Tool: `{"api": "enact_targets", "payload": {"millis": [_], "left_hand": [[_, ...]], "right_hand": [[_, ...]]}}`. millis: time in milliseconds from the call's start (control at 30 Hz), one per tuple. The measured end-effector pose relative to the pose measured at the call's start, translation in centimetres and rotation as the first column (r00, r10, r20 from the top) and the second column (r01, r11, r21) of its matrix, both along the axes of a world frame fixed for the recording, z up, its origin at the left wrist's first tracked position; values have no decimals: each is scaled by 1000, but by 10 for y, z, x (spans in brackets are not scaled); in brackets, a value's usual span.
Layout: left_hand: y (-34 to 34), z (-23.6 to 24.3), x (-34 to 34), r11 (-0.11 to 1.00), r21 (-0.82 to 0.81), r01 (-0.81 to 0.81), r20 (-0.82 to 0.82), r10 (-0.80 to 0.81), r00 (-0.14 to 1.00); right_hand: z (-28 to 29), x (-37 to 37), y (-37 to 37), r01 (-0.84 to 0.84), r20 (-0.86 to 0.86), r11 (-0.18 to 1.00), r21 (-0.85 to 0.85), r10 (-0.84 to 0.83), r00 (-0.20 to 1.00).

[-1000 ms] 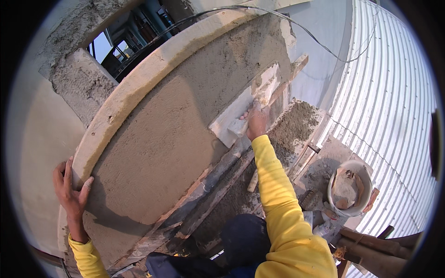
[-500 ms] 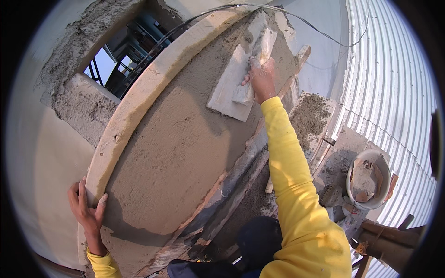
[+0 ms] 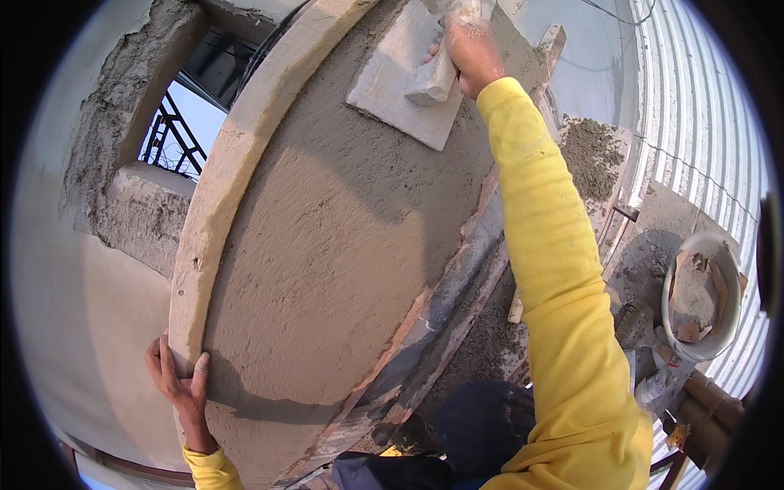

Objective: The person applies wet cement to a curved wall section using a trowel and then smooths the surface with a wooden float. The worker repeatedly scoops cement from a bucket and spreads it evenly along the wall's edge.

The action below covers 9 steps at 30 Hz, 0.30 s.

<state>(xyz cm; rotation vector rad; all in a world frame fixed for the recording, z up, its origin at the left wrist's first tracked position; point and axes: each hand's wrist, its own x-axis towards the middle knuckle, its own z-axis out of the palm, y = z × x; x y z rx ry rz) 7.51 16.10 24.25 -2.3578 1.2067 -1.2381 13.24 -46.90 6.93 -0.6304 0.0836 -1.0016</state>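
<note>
My right hand (image 3: 475, 55) is closed round the handle of a pale, mortar-coated plastering float (image 3: 396, 86). The float's flat blade lies against wet grey mortar (image 3: 327, 237) near the far end of the panel; its far end is cut off by the picture's top. At the lower left, my left hand (image 3: 184, 390) grips a long wooden board (image 3: 233, 155) that borders the mortar. Its fingers hook over the board's outer side and the thumb presses on the inner edge.
A rough wall opening (image 3: 184, 135) lies beyond the board. Right of the panel are a ledge with loose mortar (image 3: 592, 159), a bucket (image 3: 702, 294) with mortar residue, and corrugated metal sheeting (image 3: 694, 106). A brown post (image 3: 710, 408) stands at lower right.
The view has shifted. My right hand has slid the float farther away and a little left, toward the board. My left hand keeps its grip on the board.
</note>
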Motion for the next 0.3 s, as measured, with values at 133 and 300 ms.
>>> {"api": "enact_targets", "payload": {"millis": [133, 300], "left_hand": [[-3, -1, 0, 1000, -5, -10, -3, 10, 1000], [-4, -1, -2, 1000, -8, -6, -5, 6, 1000]], "right_hand": [[2, -13, 81, -20, 34, 999, -43, 22, 999], [3, -44, 196, -88, -69, 995, -53, 84, 994]]}}
